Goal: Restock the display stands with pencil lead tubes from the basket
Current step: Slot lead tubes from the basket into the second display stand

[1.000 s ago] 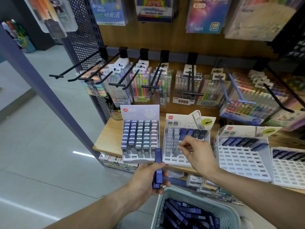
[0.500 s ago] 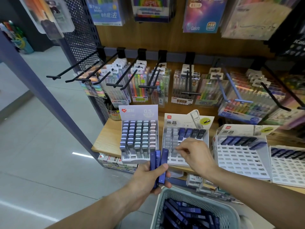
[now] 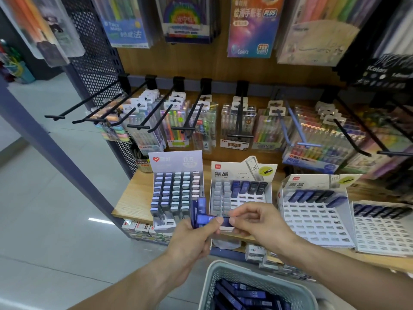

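Since 0.5 s ago, the right hand [image 3: 257, 222] has left the middle display stand [image 3: 240, 198] and come across to the left hand [image 3: 192, 239]. Its thumb and fingers now pinch one end of a blue lead tube [image 3: 220, 221] lying crosswise, the left thumb on the other end. Curled left fingers grip more upright tubes [image 3: 197, 211]. More tubes lie in the grey basket [image 3: 225, 274] below. A fuller stand [image 3: 176, 191] stands left on the wooden shelf [image 3: 131, 198]; 2 sparser ones stand right.

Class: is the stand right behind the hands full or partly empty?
Partly empty: the stand holds tubes in its top row and left columns; other slots gape.
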The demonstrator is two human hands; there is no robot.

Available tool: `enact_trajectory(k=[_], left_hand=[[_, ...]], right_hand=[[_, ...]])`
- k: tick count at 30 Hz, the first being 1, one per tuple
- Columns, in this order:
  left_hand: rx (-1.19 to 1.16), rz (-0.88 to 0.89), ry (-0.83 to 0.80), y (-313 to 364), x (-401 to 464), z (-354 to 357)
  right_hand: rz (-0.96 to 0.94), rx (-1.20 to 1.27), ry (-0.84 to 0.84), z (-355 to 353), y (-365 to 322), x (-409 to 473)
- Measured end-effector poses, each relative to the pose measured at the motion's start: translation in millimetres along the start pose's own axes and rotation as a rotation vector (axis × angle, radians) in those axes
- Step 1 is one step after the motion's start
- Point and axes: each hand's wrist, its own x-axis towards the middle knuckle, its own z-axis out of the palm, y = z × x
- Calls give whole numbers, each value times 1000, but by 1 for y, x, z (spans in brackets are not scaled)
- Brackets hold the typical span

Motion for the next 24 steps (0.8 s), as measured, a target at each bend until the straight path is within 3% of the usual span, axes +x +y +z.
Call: enact_trajectory(k=[4, 6, 9, 14, 18, 21, 24], left_hand=[[-27, 44, 23, 3, 6, 4], [-6, 39, 5, 3, 6, 6], [51, 14, -41, 2, 6, 12], [123, 17, -90, 3, 0, 22], [152, -53, -32, 8, 2, 24], [49, -167, -44, 10, 5, 19], [-85, -234, -69, 7, 5, 14]], right_hand=[[80, 29, -119, 5, 3, -13], [60, -3, -96, 1, -3, -13], [-32, 18, 9, -14, -18, -6], [-173, -111, -111, -20, -20, 1], [-217, -170, 86, -33, -24, 18], [-272, -349, 307, -48, -19, 39], [-297, -512, 383, -50, -3, 50]])
